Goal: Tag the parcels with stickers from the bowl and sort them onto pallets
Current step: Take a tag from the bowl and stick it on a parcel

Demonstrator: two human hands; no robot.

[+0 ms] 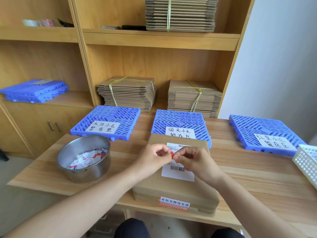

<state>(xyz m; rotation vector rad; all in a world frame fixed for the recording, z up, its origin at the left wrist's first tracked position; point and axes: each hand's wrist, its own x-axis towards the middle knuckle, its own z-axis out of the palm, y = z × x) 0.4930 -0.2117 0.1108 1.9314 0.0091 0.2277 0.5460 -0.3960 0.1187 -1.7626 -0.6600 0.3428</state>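
Head view: a wooden table [257,177] seen from the seated person's side, read left to right.
Steel bowl [85,174]: stands upright near the table's left front corner; loose stickers [85,159] in white, red and blue lie in its bottom.
Left pallet [120,115]: blue grid, flat on the table behind the bowl, with a handwritten paper sign.
Left hand [152,158]: fingers curled, thumb and forefinger pinching the left side of the red sticker.
Red sticker [172,154]: held between the fingertips of both hands, above the parcel's white label; only a small red sliver shows, its visible edge running steeply and leaning a little to the left; the rest is hidden by fingers.
Parcel [175,188]: brown carton, flat at centre front, directly under both hands; long axis runs away from the person, far end reaching the middle pallet's front edge, near end at the table edge with a red seal strip [174,202].
Shipping label [178,172]: on the carton's top face, barcode at its near end.
Right hand [193,160]: fingers curled, thumb and forefinger pinching the sticker's right side.
Middle pallet [178,119]: blue, behind the parcel, its sign partly covered by the carton.
Right pallet [257,127]: blue, signed, well apart from the parcel.
White basket [307,160]: perforated, at the right edge, just in front of the right pallet.
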